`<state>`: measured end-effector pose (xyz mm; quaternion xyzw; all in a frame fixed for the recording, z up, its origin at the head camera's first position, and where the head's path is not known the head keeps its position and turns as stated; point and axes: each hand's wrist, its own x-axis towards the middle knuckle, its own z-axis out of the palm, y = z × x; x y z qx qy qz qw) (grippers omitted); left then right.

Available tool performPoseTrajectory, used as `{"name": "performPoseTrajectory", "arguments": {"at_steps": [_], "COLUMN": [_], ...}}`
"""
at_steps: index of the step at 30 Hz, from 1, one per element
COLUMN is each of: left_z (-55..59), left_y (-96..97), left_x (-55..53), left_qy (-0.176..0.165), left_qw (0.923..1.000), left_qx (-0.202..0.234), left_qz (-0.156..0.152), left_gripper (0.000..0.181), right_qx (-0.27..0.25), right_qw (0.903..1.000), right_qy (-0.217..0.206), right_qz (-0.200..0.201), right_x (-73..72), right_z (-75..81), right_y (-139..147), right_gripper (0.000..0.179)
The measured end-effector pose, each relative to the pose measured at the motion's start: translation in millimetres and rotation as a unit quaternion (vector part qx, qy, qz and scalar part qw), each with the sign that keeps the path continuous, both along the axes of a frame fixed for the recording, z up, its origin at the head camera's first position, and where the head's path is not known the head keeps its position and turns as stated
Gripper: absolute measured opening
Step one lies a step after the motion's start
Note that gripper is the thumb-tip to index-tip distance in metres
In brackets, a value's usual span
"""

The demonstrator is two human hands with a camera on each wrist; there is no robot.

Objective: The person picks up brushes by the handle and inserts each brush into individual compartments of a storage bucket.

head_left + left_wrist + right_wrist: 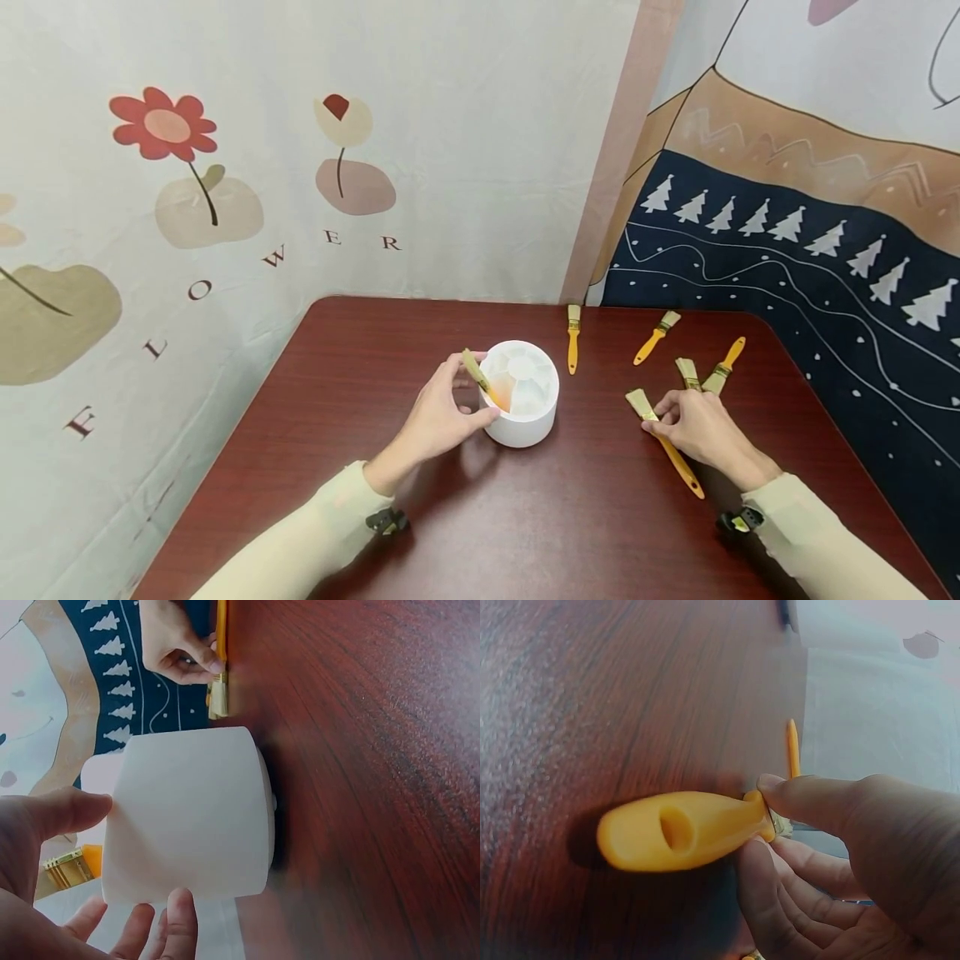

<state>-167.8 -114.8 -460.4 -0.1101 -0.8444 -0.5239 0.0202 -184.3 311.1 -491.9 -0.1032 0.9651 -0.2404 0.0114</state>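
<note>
A round white divided organizer [520, 432] stands near the middle of the table. My left hand [442, 410] holds its left side, thumb at the near rim and fingers further back. In it leans a paintbrush [480, 377], bristles up, its orange handle down in a compartment. My right hand [703, 425] pinches a second paintbrush [678, 462] near its ferrule, thumb on one side and fingers on the other. In the right wrist view that brush's handle [641, 832], with a hole at its end, points toward the camera.
Just past my right hand lie two more paintbrushes, one with its bristles [686, 369] showing and one with its handle [733, 354] pointing away. Another brush [656, 338] is at the back right, and one [573, 340] lies behind the organizer. Printed curtains hang behind the table [360, 350].
</note>
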Motion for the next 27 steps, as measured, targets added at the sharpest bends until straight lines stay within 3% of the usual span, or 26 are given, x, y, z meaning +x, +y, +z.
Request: {"name": "performPoseTrajectory", "arguments": {"at_steps": [14,27], "left_z": [2.6,0.6], "left_y": [-3.2,-2.4], "left_x": [-5.8,-8.7], "left_qy": [-0.023,-0.019], "left_qw": [0.9994,0.9986], "left_qx": [0.016,0.043], "left_qz": [-0.020,-0.026], "left_gripper": [0.076,0.073], "right_qx": [-0.008,-0.006], "right_qw": [0.9999,0.9998], "right_qy": [-0.008,-0.014], "right_qz": [-0.007,-0.008], "right_x": [-2.8,-7.4], "right_z": [0.6,2.2], "right_y": [-1.2,-2.6], "right_gripper": [0.033,0.032]}}
